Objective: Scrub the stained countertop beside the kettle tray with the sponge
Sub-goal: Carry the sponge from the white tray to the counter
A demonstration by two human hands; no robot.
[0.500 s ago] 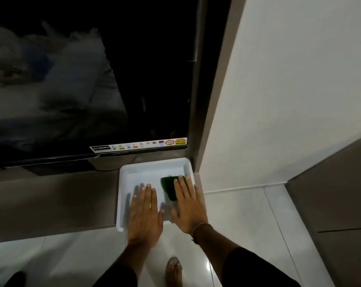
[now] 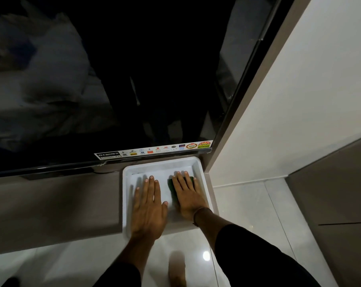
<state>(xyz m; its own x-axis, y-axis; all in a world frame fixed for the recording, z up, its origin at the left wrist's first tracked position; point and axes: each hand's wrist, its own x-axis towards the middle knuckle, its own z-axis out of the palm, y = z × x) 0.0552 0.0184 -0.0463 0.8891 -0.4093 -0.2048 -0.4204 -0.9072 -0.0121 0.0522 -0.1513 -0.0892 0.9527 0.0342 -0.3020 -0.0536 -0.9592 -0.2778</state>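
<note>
A white rectangular tray (image 2: 126,204) sits at the right end of a brown countertop (image 2: 57,208), under the television. My left hand (image 2: 147,206) lies flat, fingers spread, on the tray's floor at its left side. My right hand (image 2: 188,195) presses flat on a dark green sponge (image 2: 171,186), which lies on the tray's floor at the right. Only the sponge's left edge and far right corner show from under the fingers. No kettle is in view.
A large black television (image 2: 134,79) with a sticker strip (image 2: 154,151) stands right behind the tray. A white wall (image 2: 289,100) rises just right of the tray. Below are glossy white floor tiles (image 2: 248,204), my bare foot (image 2: 176,270), and a brown panel (image 2: 331,193) at right.
My right hand has slid with the sponge toward the tray's right wall and slightly away from me. My left hand has stayed flat in about the same place.
</note>
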